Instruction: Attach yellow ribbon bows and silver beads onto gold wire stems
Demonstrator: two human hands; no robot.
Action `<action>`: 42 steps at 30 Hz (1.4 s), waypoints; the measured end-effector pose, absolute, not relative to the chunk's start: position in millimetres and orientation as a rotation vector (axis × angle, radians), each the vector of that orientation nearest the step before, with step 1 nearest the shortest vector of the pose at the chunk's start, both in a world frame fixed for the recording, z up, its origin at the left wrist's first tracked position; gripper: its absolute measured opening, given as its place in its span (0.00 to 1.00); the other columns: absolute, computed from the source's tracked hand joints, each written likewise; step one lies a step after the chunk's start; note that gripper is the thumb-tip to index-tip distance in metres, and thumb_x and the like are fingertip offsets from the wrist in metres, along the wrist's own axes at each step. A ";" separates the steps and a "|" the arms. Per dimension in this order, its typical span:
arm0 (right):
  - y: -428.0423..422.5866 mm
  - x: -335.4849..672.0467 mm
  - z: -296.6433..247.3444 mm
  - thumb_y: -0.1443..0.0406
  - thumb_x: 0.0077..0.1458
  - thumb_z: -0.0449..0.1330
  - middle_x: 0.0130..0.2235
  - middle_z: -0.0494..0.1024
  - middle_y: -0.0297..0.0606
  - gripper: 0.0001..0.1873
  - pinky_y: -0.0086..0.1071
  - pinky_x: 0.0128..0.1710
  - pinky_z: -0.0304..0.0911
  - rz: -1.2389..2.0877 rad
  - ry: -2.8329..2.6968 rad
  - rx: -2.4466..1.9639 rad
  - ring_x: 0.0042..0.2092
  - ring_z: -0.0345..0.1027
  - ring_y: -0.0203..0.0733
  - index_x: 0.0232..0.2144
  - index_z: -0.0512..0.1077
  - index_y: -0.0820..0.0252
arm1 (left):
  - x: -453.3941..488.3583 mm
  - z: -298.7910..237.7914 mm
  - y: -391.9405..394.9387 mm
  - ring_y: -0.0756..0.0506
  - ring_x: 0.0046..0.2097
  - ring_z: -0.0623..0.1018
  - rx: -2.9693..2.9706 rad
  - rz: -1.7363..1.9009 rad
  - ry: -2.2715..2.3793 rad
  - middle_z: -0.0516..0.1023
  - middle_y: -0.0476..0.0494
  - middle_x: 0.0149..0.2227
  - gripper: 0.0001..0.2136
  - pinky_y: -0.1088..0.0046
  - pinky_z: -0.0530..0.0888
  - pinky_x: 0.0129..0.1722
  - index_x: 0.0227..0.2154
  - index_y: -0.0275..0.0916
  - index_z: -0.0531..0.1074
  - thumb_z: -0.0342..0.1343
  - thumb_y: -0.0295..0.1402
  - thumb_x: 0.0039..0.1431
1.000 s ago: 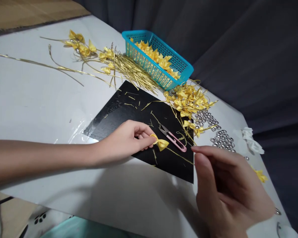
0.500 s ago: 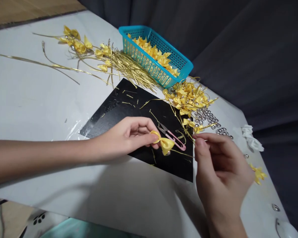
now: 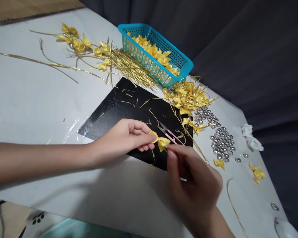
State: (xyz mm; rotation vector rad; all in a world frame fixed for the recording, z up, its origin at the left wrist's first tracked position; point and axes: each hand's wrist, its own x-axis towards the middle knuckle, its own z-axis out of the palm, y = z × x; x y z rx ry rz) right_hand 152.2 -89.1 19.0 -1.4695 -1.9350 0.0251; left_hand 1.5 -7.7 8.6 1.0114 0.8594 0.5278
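Between the thumb and fingers of my left hand is a small yellow ribbon bow, held by its left loop above the black mat. My right hand is closed in a pinch against the bow's right end. What sits in that pinch is mostly hidden; a tiny shiny tip shows at the fingertips. Just behind the bow, pink-handled thread snips lie on the black mat, their handles partly covered by my right hand. Snippets of gold cord are scattered across the mat.
A blue basket of yellow ribbon pieces stands at the back. Beside it are a bundle of gold cords and a pile of yellow bows. Silver beads lie at right, near a white piece. A loose gold cord lies nearer.
My right hand has moved left from the far end of the bow's gold cord to the bow itself, uncovering the silver beads. My left hand has shifted slightly left with the bow.
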 end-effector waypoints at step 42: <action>-88.1 150.9 14.4 0.74 0.54 0.54 0.17 0.57 0.24 0.06 0.20 0.13 0.44 0.071 -1.887 -1.518 0.15 0.47 0.25 0.32 0.68 0.61 | 2.0 8.8 -6.8 0.56 0.23 0.70 1.024 0.512 0.864 0.74 0.52 0.21 0.07 0.83 0.67 0.24 0.22 0.34 0.71 0.57 0.28 0.54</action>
